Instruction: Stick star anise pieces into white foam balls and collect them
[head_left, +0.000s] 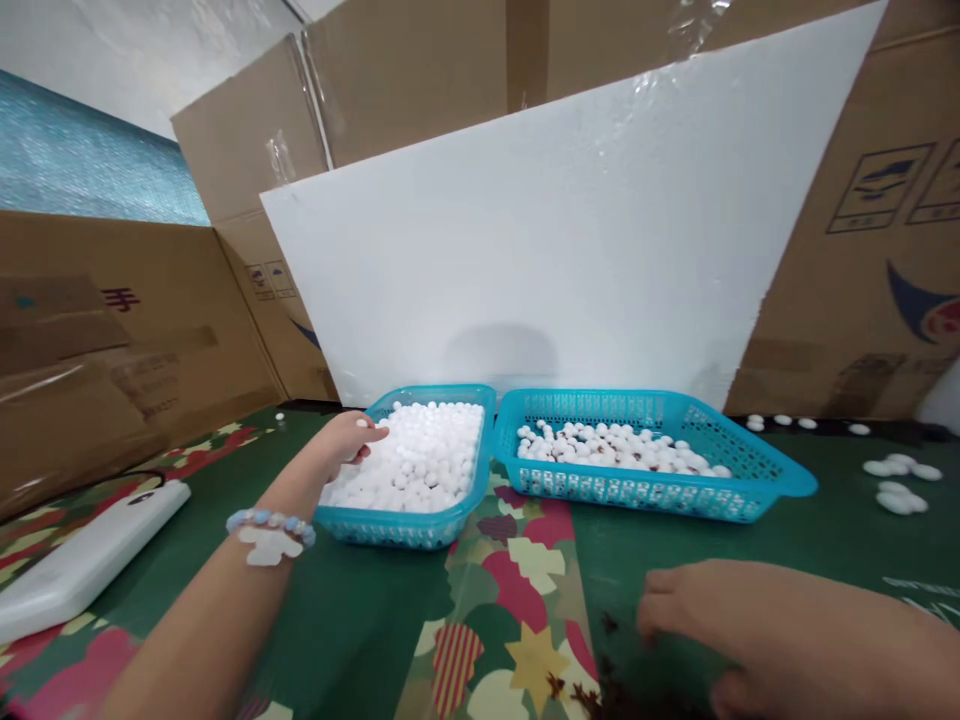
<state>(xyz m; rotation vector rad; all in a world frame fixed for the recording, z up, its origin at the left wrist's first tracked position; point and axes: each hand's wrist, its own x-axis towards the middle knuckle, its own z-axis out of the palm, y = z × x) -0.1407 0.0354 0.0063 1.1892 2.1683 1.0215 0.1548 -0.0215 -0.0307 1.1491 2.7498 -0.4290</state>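
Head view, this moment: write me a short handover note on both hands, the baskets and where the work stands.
Left hand: reaching into the left basket, fingertips on the heap of white balls; whether it grips one is unclear.
Right hand: low over the green cloth, beside dark brown bits; nothing seen in it.
Right basket: a thinner layer of white balls with brown specks among them.
Loose white pieces lie on the cloth at far right.
Done: some balls are in the right basket.
Left: the left basket is full.
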